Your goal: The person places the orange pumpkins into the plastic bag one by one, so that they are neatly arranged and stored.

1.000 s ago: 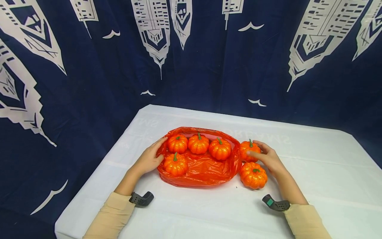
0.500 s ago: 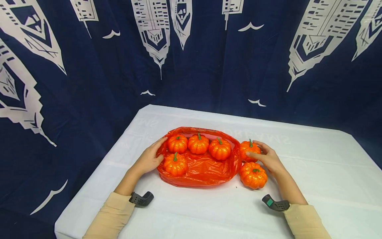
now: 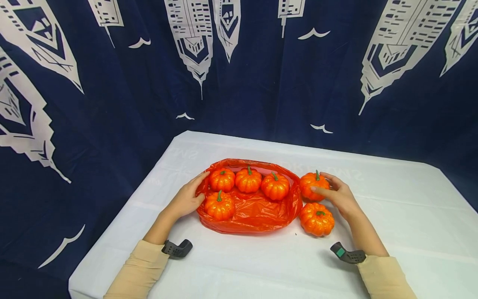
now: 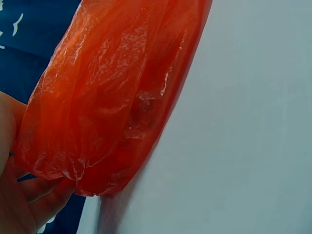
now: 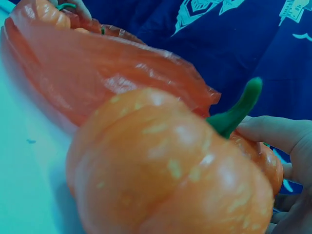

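A red plastic bag (image 3: 254, 224) lies with its mouth wide on the table, several small orange pumpkins (image 3: 275, 186) with green stems inside it. My left hand (image 3: 188, 197) holds the bag's left end, thumb and fingers spread around it; in the left wrist view, fingers (image 4: 48, 200) show behind the red film. Just right of the bag, my right hand (image 3: 340, 197) grips a pumpkin (image 3: 311, 187) between thumb and fingers. Another pumpkin (image 3: 317, 220) rests on the table in front of it, and fills much of the right wrist view.
The white-covered table (image 3: 239, 265) stretches out around the bag. Behind it hangs a dark blue cloth (image 3: 254, 108) printed with white buildings and birds. A black band with a camera sits on each wrist.
My right hand has shifted slightly to the right and away from me, and the gripped pumpkin has moved with it. My left hand and the bag have stayed in place.
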A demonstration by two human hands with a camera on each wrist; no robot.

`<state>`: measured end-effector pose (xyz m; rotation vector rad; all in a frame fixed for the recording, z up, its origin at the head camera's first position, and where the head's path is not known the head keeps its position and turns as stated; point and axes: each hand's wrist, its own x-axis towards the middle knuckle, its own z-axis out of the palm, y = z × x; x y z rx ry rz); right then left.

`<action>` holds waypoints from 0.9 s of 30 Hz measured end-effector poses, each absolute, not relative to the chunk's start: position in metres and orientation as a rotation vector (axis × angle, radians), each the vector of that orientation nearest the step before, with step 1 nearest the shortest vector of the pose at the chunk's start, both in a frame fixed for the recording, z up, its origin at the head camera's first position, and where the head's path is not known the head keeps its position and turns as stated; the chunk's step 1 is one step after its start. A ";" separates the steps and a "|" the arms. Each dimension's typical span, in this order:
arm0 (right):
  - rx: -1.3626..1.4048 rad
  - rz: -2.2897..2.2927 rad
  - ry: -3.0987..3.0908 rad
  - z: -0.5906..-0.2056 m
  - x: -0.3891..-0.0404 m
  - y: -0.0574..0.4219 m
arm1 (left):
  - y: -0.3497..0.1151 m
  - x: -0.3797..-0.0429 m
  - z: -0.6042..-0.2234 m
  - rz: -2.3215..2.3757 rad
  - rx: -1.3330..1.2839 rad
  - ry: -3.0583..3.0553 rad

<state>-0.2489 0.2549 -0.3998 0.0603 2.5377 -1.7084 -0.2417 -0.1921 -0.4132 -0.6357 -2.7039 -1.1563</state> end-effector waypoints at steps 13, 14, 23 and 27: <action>0.004 -1.762 2.563 -0.379 -0.241 0.251 | -0.192 -0.242 -0.413 -1.153 -0.631 -2.709; 0.002 -1.758 2.570 -0.378 -0.241 0.251 | -0.192 -0.242 -0.413 -1.153 -0.632 -2.709; -0.037 -1.779 2.575 -0.361 -0.233 0.241 | -0.192 -0.241 -0.413 -1.161 -0.627 -2.714; -0.103 -1.784 2.568 -0.353 -0.229 0.230 | -0.192 -0.241 -0.413 -1.160 -0.624 -2.714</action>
